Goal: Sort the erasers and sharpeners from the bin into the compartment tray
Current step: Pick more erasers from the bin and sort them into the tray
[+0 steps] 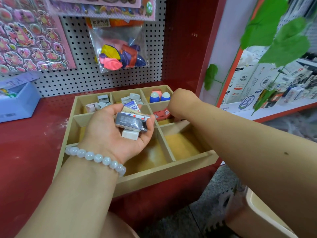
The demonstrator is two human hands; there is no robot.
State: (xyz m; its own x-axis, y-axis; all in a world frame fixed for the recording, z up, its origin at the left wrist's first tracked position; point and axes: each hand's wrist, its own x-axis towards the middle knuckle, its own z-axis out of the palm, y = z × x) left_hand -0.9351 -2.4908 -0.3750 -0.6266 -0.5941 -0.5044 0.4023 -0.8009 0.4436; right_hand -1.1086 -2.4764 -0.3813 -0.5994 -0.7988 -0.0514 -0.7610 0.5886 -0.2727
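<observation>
Left hand (118,127) is palm up over the wooden compartment tray (164,170), fingers curled round a small stack of erasers (131,120). Top of the stack is a dark-sleeved eraser (132,121), long axis running left-right across the fingers; a bare white eraser (130,134) sits under it toward the palm heel, and a blue-and-white sleeved one (131,105) lies at the fingertips.

Right hand (180,102) is bent down at the wrist over the middle-right compartment, just beside the red erasers (162,114). Its fingers are hidden behind the wrist, so I cannot tell whether they are spread or pinching anything.

Key relation: the held stack lies just left of the right hand's wrist, and the right hand is the nearer one to draw from it (left acts as the holder, my judgement). Next piece probably comes off the top of the stack, taken across its short sides.

Already in the tray, beyond the left fingertips: grey sharpeners (103,98) far left, more grey pieces (133,97) far middle, blue-and-white egg shapes (159,97) far right. The two near compartments below the right forearm hold nothing visible.

Readable text: "28" on the blue-white sleeve, part of "ERASER" upside down on a beige sleeve (131,112); the dark sleeve's print is blurred. Balloon pack (118,48) on the pegboard has Chinese characters, too small to read reliably.
</observation>
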